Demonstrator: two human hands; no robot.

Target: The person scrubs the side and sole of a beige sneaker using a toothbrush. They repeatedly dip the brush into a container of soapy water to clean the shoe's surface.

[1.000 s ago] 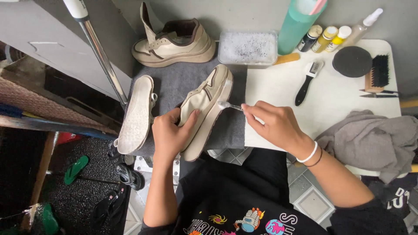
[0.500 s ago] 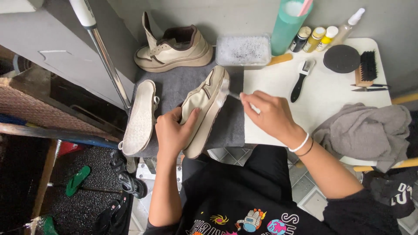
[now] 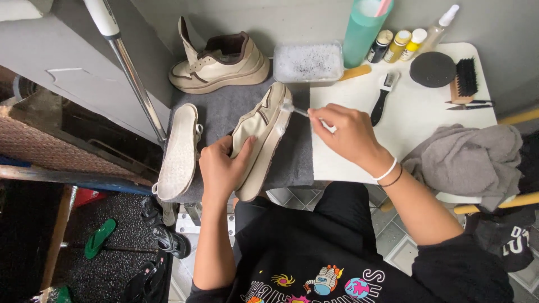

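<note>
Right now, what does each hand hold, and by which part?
Left hand grips the cream sneaker on its side, around the heel end. Right hand pinches a small brush by its handle, bristles at the toe.

A shoe [image 3: 259, 140] lies on a mat [image 3: 224, 115] between another shoe [image 3: 178, 151] at left and a table [image 3: 415, 118] at right; a tub [image 3: 307, 62] sits behind.

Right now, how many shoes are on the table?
3. One stands at the back, one lies sole-up on the left, and one is held by the left hand. Others may be hidden.
</note>
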